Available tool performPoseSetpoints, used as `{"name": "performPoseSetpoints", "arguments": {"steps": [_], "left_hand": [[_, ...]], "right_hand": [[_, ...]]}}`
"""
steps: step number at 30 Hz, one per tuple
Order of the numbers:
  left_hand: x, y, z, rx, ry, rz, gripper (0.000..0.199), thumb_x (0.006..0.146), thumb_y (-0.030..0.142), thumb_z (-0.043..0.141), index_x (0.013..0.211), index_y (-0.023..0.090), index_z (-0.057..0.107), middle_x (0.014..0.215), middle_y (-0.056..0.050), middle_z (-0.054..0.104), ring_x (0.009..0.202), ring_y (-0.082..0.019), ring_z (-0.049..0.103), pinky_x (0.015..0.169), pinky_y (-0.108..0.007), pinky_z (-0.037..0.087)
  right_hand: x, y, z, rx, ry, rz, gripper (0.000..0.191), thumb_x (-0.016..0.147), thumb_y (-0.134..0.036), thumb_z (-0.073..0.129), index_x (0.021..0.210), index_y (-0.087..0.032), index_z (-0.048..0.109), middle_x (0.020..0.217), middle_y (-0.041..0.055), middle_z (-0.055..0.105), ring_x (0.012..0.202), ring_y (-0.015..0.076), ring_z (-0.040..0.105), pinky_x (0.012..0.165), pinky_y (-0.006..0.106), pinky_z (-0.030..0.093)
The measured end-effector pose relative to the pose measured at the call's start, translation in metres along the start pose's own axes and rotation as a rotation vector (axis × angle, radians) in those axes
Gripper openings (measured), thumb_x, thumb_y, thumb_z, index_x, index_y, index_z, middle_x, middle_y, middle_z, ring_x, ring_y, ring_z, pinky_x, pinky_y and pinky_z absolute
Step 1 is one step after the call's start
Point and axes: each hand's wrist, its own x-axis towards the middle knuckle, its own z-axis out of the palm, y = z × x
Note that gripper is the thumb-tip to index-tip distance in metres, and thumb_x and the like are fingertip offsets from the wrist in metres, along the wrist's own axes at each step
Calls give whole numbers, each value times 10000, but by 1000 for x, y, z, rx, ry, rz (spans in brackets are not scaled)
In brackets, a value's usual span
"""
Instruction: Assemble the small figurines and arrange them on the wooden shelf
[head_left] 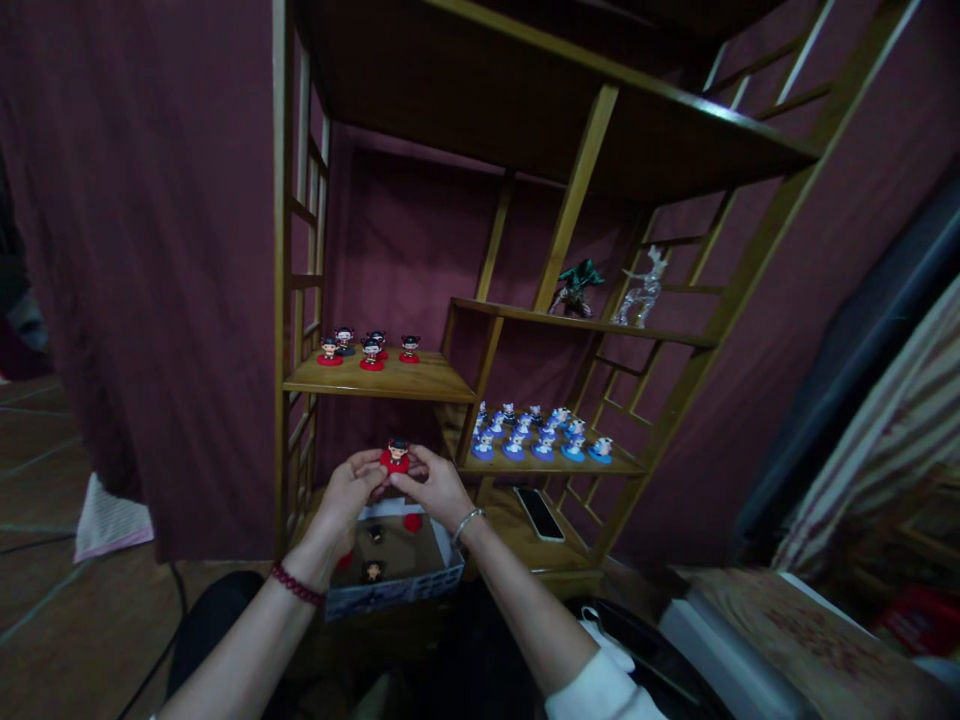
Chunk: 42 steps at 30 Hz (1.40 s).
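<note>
Between my two hands is a small figurine [396, 457] with black hair and a red base. My left hand [355, 490] grips it from the left side, fingers closed around its edge. From the right, my right hand [435, 487] pinches the same figurine. Below them sits an open cardboard box [397, 595] holding a few more small figures, one dark-haired figurine [373, 571] near its front and a red piece [412, 522] at its back. Several similar figurines [372, 353] on red or dark bases stand on the left shelf [382, 381] ahead.
Several purple and blue figurines [517, 440] fill the lower right shelf. A green statuette [577, 285] and a clear deer figure [643, 290] stand above. A phone [540, 513] lies on the bottom board. Upright posts and lattice sides frame the wooden rack [279, 300].
</note>
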Motion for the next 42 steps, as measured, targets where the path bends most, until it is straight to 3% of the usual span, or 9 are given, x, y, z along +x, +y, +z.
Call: {"name": "performPoseSetpoints", "arguments": {"steps": [7, 11, 31, 42], "left_hand": [[-6, 24, 13, 28, -12, 106, 374, 545, 194, 705, 887, 108, 579, 729, -45, 655, 631, -108, 573, 626, -227, 422], [-8, 37, 20, 42, -25, 176, 373, 530, 204, 718, 865, 105, 589, 678, -29, 644, 602, -105, 554, 622, -235, 417], [-2, 57, 34, -16, -81, 242, 332, 547, 181, 713, 830, 107, 554, 645, -21, 624, 570, -94, 550, 613, -245, 436], [6, 70, 47, -2, -69, 260, 292, 591, 142, 699, 831, 112, 535, 637, -10, 614, 569, -93, 560, 600, -239, 458]], "right_hand": [[8, -35, -19, 114, -44, -5, 342, 678, -297, 631, 978, -150, 562, 824, 31, 652, 699, 127, 614, 623, 234, 504], [14, -47, -28, 169, -73, -11, 314, 671, -295, 639, 942, -160, 554, 856, 28, 655, 738, 125, 623, 646, 226, 503], [38, -63, -50, 232, -136, -20, 400, 581, -352, 713, 888, -148, 556, 875, 26, 664, 804, 160, 637, 791, 309, 496], [55, -69, -63, 184, -125, -38, 351, 594, -270, 706, 894, -148, 571, 876, 24, 662, 805, 153, 630, 786, 305, 496]]}}
